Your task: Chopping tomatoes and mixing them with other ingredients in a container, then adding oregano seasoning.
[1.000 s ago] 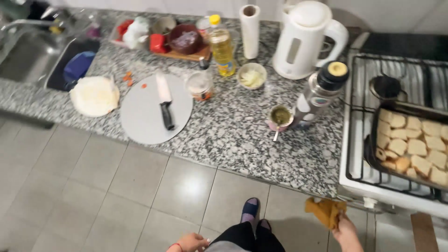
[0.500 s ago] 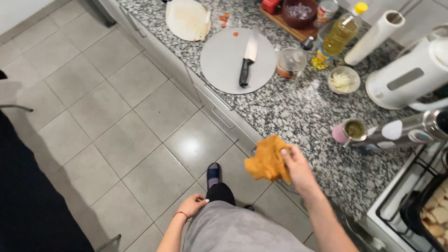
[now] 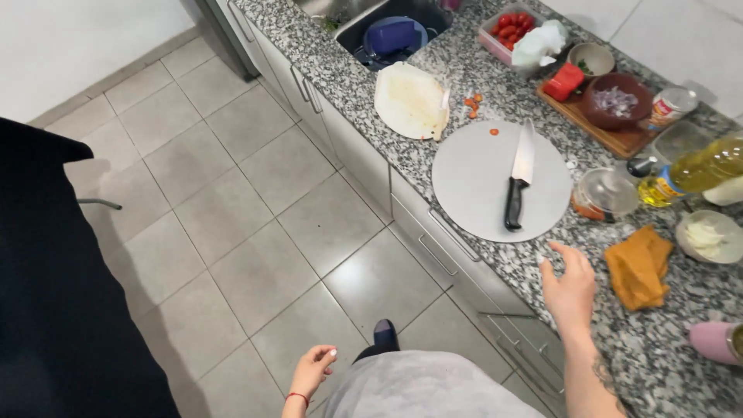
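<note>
Colours, kitchen counter and floor:
Counter (image 3: 681, 364) speckled grey-black-white granite, right side of frame. Floor (image 3: 232, 201) plain beige-grey tiles with darker grout. Round cutting board (image 3: 480, 166) pale grey; knife (image 3: 518, 182) black handle, silver blade. Cloth (image 3: 638, 265) mustard orange, lower right. Wooden board (image 3: 611, 138) brown, bowl (image 3: 617, 99) dark maroon, pepper piece (image 3: 563, 81) red. Oil bottle (image 3: 700, 170) yellow. Sink dish (image 3: 391, 35) blue, top centre. Cup (image 3: 716, 342) pink, right edge. Left hand (image 3: 313, 370) has red wrist string.
</note>
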